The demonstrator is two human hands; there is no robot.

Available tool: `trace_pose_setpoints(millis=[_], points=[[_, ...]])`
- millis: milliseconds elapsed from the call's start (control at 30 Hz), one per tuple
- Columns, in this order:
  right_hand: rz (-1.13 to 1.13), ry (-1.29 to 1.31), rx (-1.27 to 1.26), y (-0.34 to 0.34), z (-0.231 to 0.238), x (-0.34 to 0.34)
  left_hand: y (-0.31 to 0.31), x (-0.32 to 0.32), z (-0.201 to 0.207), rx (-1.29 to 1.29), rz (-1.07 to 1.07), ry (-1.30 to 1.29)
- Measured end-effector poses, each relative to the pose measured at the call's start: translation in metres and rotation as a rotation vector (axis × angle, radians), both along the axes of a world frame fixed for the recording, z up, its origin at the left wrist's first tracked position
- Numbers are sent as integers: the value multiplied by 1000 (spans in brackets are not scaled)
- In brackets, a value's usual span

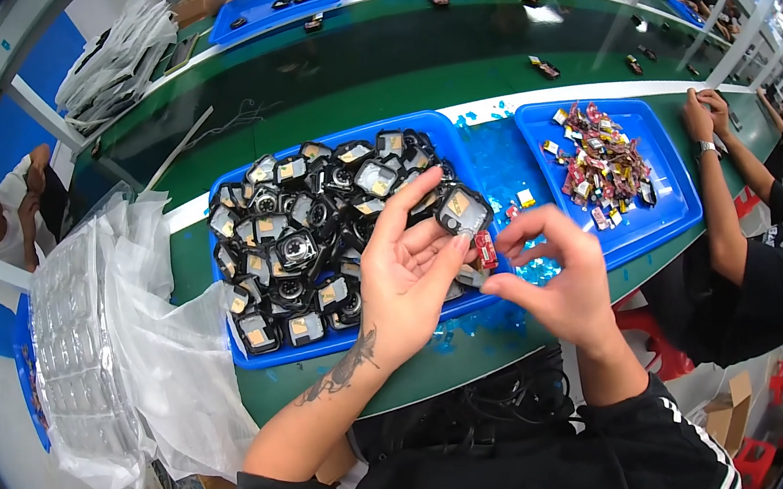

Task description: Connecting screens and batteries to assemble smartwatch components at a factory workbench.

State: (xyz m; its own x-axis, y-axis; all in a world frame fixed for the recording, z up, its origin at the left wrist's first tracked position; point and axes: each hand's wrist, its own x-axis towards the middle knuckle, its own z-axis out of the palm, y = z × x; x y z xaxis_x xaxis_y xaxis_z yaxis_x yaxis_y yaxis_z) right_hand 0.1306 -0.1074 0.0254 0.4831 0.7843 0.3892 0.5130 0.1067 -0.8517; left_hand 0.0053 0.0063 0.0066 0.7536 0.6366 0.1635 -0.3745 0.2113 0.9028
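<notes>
My left hand (411, 277) holds a black smartwatch case (464, 210) with a grey and tan inside, pinched between thumb and fingers above the edge of a blue tray (355, 346). From the case's lower corner a small red rectangular part (485, 250) with pale marks sticks out. Close to that part is my right hand (558, 267), its thumb and forefinger curved and apart, with nothing visible gripped between them. Beneath my hands, the tray is heaped with similar black watch cases (296, 249), several showing round sensor backs.
To the right, a second blue tray (678, 207) carries a pile of small red, yellow and white parts (603, 162). Blue film scraps (538, 270) lie between the trays. Plastic blister sheets (80, 355) stand at left. Beyond runs a green belt (338, 63) with scattered parts; co-workers sit around.
</notes>
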Motion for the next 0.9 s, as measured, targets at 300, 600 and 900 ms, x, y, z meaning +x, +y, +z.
trace_pose_setpoints(millis=[300, 600, 900], points=[[62, 299, 39, -8, -7, 1, -2, -4, -7, 951, 301, 210], [200, 395, 22, -9, -7, 18, -1, -8, -3, 831, 201, 286], [15, 70, -9, -5, -13, 7, -1, -2, -8, 167, -107, 301]])
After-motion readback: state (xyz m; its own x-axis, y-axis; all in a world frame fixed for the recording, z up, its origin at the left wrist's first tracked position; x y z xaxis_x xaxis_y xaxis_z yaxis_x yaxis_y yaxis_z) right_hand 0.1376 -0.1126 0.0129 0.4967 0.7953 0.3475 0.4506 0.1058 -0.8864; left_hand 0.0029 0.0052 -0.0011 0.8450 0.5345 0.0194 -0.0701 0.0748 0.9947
